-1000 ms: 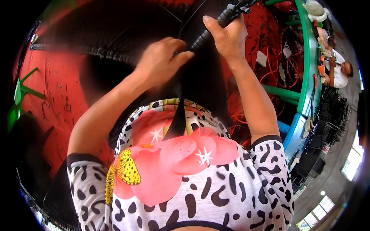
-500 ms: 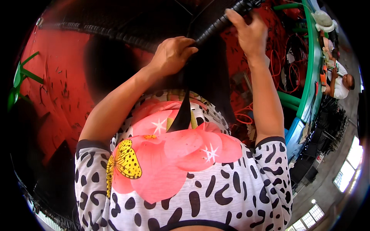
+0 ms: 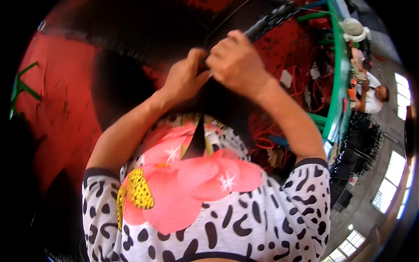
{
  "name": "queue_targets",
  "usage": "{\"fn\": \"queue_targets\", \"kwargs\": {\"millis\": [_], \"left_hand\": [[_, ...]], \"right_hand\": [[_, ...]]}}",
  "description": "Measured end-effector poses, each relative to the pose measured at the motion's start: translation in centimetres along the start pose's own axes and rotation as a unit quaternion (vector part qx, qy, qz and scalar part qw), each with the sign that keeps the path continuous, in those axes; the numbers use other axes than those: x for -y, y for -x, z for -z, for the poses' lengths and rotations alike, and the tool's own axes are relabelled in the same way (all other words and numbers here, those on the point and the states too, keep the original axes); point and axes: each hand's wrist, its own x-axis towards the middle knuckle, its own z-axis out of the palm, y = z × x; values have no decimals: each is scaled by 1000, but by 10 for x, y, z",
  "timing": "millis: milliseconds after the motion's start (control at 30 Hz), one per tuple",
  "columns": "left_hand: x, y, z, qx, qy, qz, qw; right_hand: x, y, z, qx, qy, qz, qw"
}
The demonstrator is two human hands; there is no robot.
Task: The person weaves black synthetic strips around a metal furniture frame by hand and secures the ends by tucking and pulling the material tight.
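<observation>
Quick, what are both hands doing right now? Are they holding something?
Left hand: closed, gripping the black hose low down.
Right hand: closed around the same hose, just above the left.

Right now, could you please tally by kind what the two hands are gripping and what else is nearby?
Hands: 2, left hand and right hand, both closed on the black ribbed hose
Black ribbed hose: 1
Green metal frame: 1
Other person, seated beyond the frame: 1
Total: 5
</observation>
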Motion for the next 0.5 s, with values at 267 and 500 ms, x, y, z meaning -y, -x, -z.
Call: {"fn": "queue_targets", "kwargs": {"millis": [267, 500], "left_hand": [[-24, -11, 16, 109, -73, 67, 989], [-12, -8, 7, 39, -61, -8, 997]], "right_hand": [[7, -3, 1, -6, -11, -27, 1000], [-9, 11, 42, -183, -85, -79, 976]]}}
